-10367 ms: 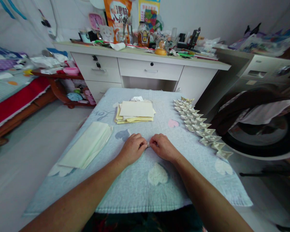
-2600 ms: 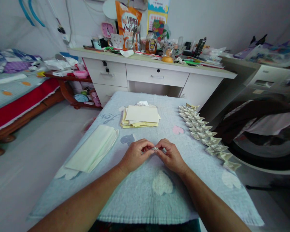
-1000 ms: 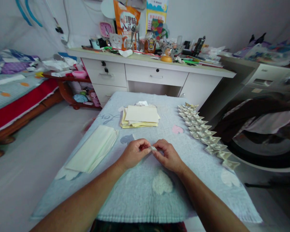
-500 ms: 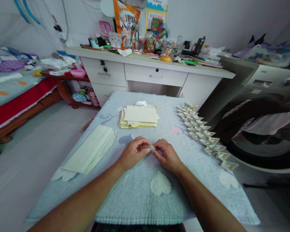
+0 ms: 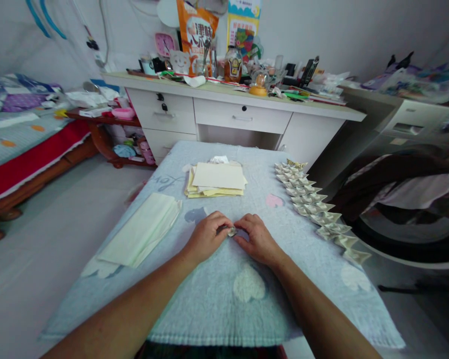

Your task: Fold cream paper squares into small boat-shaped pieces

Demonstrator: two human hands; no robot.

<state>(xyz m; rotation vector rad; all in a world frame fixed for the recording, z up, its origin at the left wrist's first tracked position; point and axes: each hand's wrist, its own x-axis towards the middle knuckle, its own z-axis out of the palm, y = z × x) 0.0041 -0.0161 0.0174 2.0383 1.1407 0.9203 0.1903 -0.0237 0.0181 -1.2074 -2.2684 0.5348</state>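
Observation:
A small folded piece of paper [image 5: 232,232] is held low over the cloth-covered table, mostly hidden by my fingers. My left hand [image 5: 206,236] pinches its left side between thumb and fingers. At its right end, the curled fingers and thumb of my right hand [image 5: 259,240] close around it. Along the table's right side runs a row of folded paper pieces with pointed ends [image 5: 310,198], several of them nested together. Beyond my hands lies a stack of cream and yellow paper sheets [image 5: 220,175]. A pile of pale green paper [image 5: 140,230] rests on the left.
A light blue patterned cloth [image 5: 209,309] covers the table. Behind it stands a white desk [image 5: 243,114] crowded with jars, a pink clock [image 5: 165,44] and an orange bag [image 5: 197,35]. On the right is a washing machine [image 5: 407,124]; on the left, a bed [image 5: 26,149].
The folded paper has turned slightly between my fingers, and my right thumb has shifted a little away from my left. The paper piles and the row are unchanged.

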